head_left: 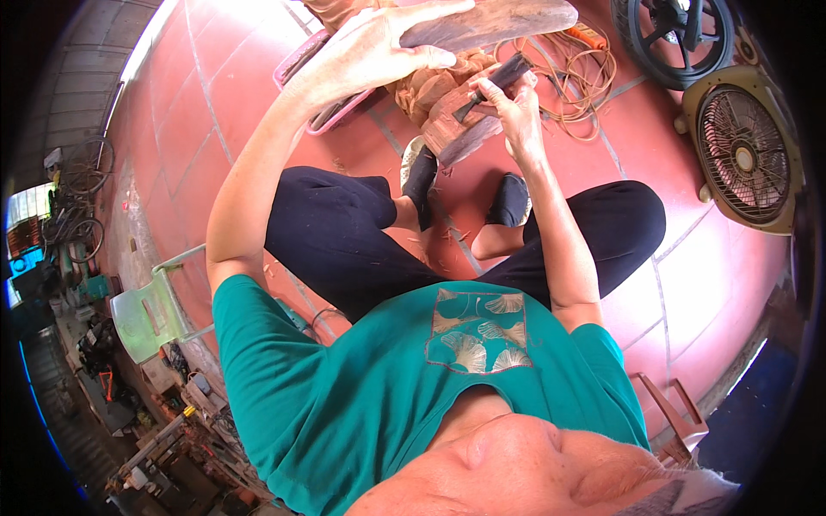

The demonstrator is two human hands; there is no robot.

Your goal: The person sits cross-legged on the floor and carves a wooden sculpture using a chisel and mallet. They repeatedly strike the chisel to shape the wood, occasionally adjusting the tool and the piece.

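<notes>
My left hand (pixel 366 53) is raised at the top, its thumb and fingers closed round one end of a long, flat wooden bar (pixel 508 24) with a rounded tip. Below it, my right hand (pixel 518 112) grips a chisel with a dark handle (pixel 508 72); its metal blade slants down to the left. The blade end meets a reddish-brown block of wood (pixel 465 138), which lies between my feet. Rounded carved shapes (pixel 430 90) run along the wood's far part. My left arm and the bar partly cover what lies behind them.
A pink-rimmed tray (pixel 323 122) sits behind my left arm. An orange cable (pixel 589 103) lies coiled at the far right, near a black wheel (pixel 680 39) and a box fan (pixel 742 156). A green plastic chair (pixel 146 318) stands left. Wood shavings dot the red tiles.
</notes>
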